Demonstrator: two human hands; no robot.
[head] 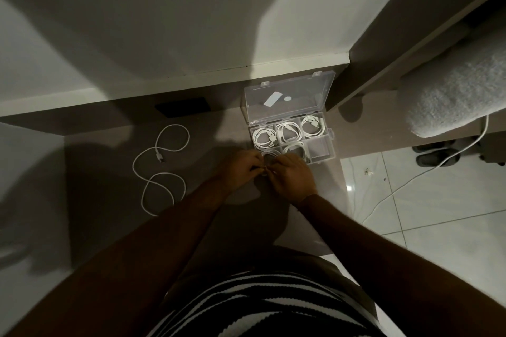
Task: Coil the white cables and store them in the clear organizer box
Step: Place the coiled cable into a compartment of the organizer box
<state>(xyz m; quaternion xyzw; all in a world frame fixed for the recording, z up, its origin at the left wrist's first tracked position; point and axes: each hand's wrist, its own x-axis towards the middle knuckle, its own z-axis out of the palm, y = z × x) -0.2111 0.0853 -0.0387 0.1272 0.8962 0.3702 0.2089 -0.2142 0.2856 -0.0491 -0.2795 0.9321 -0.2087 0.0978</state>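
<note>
The desk (115, 161) carries the whole job, and most of it looks done. Just beyond the hands sits the box (317, 150), lid thrown back against the wall. Its three far cells each hold a coiled cable (264, 136), and the middle near cell holds another; the near right cell, just past the right hand's knuckles, looks empty. The near left cell is half hidden by the hands, with a loop of white showing in it.

The left hand (241, 168) and right hand (291, 176) meet at the box's near edge, fingers curled in and pressed toward each other, apparently pinching something small and pale between them. Whether that is a cable end, I cannot tell.

Well to the left of the left hand lies the loose cable (161, 172), uncoiled in slack loops. By my judgement, that one remains, with one free cell for it.
</note>
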